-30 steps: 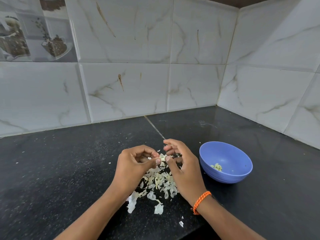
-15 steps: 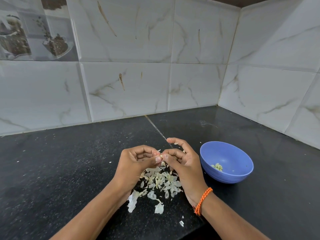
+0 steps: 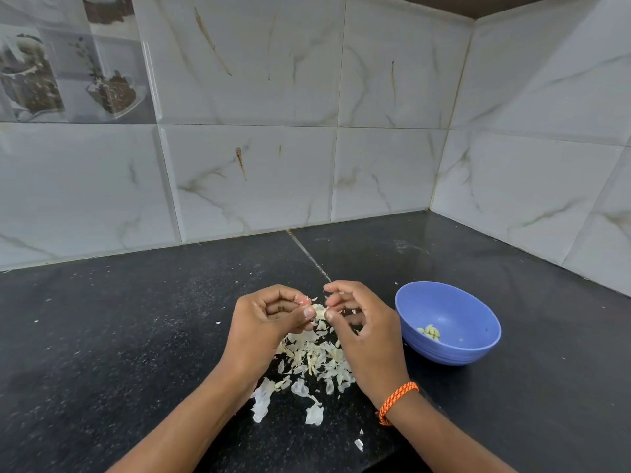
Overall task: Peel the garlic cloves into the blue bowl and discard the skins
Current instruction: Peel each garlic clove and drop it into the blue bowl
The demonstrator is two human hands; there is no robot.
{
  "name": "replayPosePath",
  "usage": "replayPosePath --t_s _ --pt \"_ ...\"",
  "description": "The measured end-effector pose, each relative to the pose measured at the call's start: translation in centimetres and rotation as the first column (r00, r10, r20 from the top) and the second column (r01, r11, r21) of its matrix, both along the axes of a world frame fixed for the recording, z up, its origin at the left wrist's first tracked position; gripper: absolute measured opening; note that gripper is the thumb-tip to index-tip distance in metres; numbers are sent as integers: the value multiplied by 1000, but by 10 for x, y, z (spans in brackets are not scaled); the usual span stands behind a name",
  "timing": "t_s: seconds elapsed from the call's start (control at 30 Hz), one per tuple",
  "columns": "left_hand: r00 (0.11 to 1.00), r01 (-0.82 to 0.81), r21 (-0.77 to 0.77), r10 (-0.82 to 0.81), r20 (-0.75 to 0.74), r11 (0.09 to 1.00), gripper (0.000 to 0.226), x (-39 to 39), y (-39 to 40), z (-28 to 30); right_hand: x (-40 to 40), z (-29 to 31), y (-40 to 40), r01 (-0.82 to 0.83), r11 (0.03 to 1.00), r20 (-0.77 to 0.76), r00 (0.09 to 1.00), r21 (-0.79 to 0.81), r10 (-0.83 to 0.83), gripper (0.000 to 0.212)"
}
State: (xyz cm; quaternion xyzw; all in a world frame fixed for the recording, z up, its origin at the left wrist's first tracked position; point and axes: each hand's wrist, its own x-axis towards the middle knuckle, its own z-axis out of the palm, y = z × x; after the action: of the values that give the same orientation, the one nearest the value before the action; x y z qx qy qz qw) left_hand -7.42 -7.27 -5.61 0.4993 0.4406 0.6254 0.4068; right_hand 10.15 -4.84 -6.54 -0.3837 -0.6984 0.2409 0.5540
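Note:
A small pale garlic clove (image 3: 320, 311) is pinched between the thumb and fingers of my left hand (image 3: 264, 327). My right hand (image 3: 367, 331), with an orange band on its wrist, meets it from the right, thumb and fingertips on the clove's skin. Both hands hover over a heap of white garlic skins (image 3: 312, 365) on the black counter. The blue bowl (image 3: 478, 353) stands just right of my right hand. A few peeled cloves (image 3: 428, 331) lie in its bottom.
The black stone counter (image 3: 119, 336) runs into a corner of white marbled wall tiles (image 3: 249, 179) at the back and right. Stray skin bits (image 3: 358, 444) lie near the front edge. A seam in the counter (image 3: 309, 256) runs from the wall toward my hands.
My right hand's fingers have spread and lifted a little while its thumb stays at the clove. The left hand keeps its pinch in nearly the same place.

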Motion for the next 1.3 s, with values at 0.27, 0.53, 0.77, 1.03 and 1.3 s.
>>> replayPosePath --t_s 0.27,0.53,0.77,1.03,1.3 --pt "999 0 19 1 -45 1000 16 -1 1 -1 -2 2 -2 -32 995 30 999 93 30 46" --pt "996 59 27 -58 -61 998 17 0 3 -2 -3 2 -1 -62 994 -10 998 93 63 54" --pt "992 85 68 -79 -96 994 24 1 3 -2 -3 2 1 -73 996 -86 993 47 76 56" --pt "949 -32 104 63 -308 994 16 -2 7 -8 -1 9 -1 8 992 4 1000 126 -9 54" --pt "781 -176 294 315 -540 940 39 -18 9 -15 28 42 6 39 971 191 978 238 -86 52"
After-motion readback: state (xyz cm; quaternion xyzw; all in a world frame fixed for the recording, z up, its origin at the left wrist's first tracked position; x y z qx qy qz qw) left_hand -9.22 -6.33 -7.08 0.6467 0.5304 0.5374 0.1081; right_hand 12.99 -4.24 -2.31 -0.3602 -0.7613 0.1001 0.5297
